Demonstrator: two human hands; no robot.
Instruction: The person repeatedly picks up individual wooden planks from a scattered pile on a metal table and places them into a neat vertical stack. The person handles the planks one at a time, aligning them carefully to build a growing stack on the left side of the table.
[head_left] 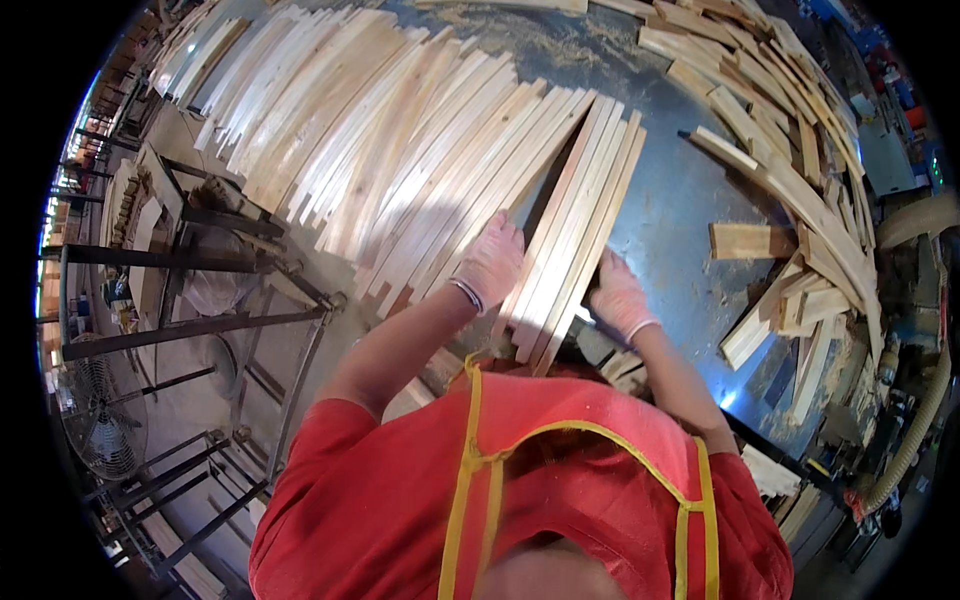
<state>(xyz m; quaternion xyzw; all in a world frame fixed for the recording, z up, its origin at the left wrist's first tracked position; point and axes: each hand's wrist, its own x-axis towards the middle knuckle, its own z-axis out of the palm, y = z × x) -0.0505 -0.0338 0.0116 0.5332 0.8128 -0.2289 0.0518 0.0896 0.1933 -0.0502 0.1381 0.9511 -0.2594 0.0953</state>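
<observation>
A long row of pale wooden strips (400, 130) lies side by side across the metal table (660, 180). At its right end a small bundle of strips (575, 230) is set apart by a dark wedge-shaped gap. My left hand (493, 262), in a thin whitish glove, lies at the near end of that gap. Its fingers are bent over a strip's edge, fingertips partly hidden. My right hand (620, 293), gloved too, is beside the bundle's right edge with its fingers stretched forward. Whether it touches the wood is hard to make out.
Offcuts and boards (800, 220) are heaped along the table's right side, with sawdust around them. On the left stand a dark metal frame (190, 335) and a floor fan (105, 430). A ribbed hose (915, 430) hangs at the far right.
</observation>
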